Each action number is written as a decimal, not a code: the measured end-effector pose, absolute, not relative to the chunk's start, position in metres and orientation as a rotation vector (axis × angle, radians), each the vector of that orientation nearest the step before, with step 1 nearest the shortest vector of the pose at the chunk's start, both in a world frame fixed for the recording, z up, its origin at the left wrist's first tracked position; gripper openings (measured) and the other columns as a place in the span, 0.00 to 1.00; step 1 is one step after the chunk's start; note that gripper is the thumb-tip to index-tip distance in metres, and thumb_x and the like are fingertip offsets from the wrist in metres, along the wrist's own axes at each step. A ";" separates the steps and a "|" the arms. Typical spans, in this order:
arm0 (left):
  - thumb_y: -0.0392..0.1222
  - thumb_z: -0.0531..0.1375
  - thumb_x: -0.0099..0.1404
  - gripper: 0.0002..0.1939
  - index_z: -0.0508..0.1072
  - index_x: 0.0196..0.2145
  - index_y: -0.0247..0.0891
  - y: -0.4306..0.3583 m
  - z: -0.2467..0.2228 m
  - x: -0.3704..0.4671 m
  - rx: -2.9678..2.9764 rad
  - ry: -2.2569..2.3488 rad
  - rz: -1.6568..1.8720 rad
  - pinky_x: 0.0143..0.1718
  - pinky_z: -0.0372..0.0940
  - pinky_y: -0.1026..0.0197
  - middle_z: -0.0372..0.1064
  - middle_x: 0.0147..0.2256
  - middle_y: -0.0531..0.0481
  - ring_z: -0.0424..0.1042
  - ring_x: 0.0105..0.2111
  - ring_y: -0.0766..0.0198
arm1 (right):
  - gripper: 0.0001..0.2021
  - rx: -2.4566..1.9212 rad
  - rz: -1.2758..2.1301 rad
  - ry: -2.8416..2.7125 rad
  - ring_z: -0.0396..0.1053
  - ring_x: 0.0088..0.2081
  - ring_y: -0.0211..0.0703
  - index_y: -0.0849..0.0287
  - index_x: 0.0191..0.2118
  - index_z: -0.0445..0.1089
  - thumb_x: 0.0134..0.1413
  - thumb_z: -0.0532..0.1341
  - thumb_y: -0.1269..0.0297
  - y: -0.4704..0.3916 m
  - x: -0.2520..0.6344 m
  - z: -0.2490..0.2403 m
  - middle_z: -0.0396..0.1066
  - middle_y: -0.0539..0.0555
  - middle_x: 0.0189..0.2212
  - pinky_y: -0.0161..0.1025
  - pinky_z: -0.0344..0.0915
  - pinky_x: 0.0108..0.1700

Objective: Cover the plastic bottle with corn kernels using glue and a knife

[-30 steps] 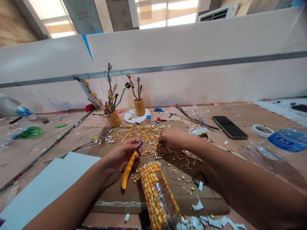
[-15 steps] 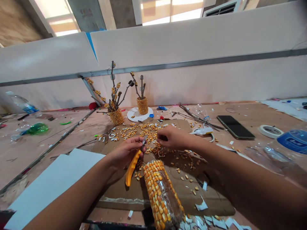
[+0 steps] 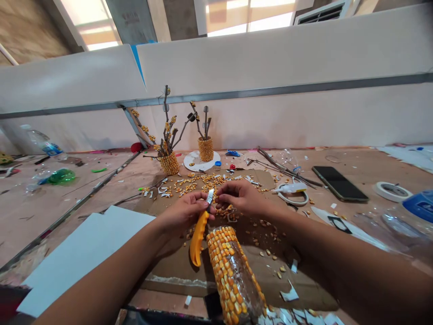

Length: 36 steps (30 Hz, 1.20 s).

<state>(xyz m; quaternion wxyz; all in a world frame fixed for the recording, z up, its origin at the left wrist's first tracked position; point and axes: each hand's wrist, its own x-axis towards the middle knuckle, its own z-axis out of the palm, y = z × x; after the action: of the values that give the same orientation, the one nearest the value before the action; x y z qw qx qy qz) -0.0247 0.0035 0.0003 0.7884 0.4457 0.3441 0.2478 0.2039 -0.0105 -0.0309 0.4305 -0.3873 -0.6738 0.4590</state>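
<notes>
My left hand grips an orange-handled knife near where the blade meets the handle. Its short blade points up and away, and the handle hangs down toward me. Just right of the blade, my right hand has its fingers pinched together; whatever they may hold is too small or hidden to make out. Below both hands, a cylinder covered in corn kernels leans toward me, with a bare shiny strip along its right side. Loose corn kernels lie scattered on the cardboard beyond and beneath my hands.
Two kernel-covered pots with twigs stand at the back, one on a white disc. To the right are a glue bottle, a phone and a tape roll. White paper lies at left; paper scraps lie near the front.
My right hand has come closer to the knife blade, its fingers now beside it. The knife has turned so its blade catches the light. The view has shifted slightly left.
</notes>
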 end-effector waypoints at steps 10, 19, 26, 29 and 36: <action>0.45 0.83 0.47 0.31 0.75 0.43 0.34 0.003 0.000 -0.023 0.956 0.777 0.553 0.36 0.79 0.61 0.84 0.37 0.40 0.85 0.32 0.58 | 0.08 -0.999 0.971 -1.607 0.68 0.32 0.40 0.55 0.39 0.67 0.66 0.60 0.56 -0.021 0.184 -0.032 0.71 0.49 0.32 0.39 0.68 0.35; 0.44 0.82 0.51 0.27 0.76 0.43 0.34 0.003 -0.005 -0.024 0.973 0.740 0.555 0.37 0.78 0.62 0.83 0.35 0.42 0.85 0.32 0.57 | 0.06 -1.083 0.687 -1.759 0.66 0.31 0.41 0.55 0.37 0.65 0.67 0.57 0.61 -0.024 0.184 -0.035 0.71 0.49 0.30 0.39 0.61 0.36; 0.44 0.82 0.51 0.25 0.78 0.42 0.33 0.001 -0.004 -0.022 0.984 0.711 0.561 0.35 0.77 0.63 0.82 0.34 0.44 0.84 0.30 0.58 | 0.09 -1.032 0.504 -1.886 0.65 0.26 0.39 0.55 0.32 0.68 0.66 0.59 0.65 -0.025 0.187 -0.039 0.73 0.49 0.26 0.37 0.58 0.33; 0.45 0.82 0.51 0.25 0.78 0.41 0.33 0.001 -0.004 -0.021 0.979 0.704 0.566 0.35 0.77 0.63 0.82 0.33 0.44 0.84 0.30 0.59 | 0.09 -0.998 0.416 -1.898 0.67 0.26 0.39 0.56 0.33 0.72 0.66 0.60 0.66 -0.025 0.188 -0.042 0.76 0.50 0.26 0.36 0.60 0.33; 0.41 0.79 0.55 0.20 0.78 0.40 0.32 0.003 -0.008 -0.023 0.930 0.719 0.552 0.30 0.75 0.66 0.82 0.32 0.42 0.82 0.26 0.62 | 0.10 -0.921 0.202 -1.930 0.71 0.28 0.41 0.57 0.34 0.77 0.68 0.60 0.66 -0.022 0.189 -0.048 0.78 0.54 0.28 0.36 0.63 0.35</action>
<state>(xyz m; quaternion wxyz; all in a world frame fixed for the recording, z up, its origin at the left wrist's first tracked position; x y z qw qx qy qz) -0.0227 0.0032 -0.0082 0.7965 0.4329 0.3348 0.2571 0.1891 -0.0220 -0.0479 0.4764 -0.3770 -0.7900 0.0828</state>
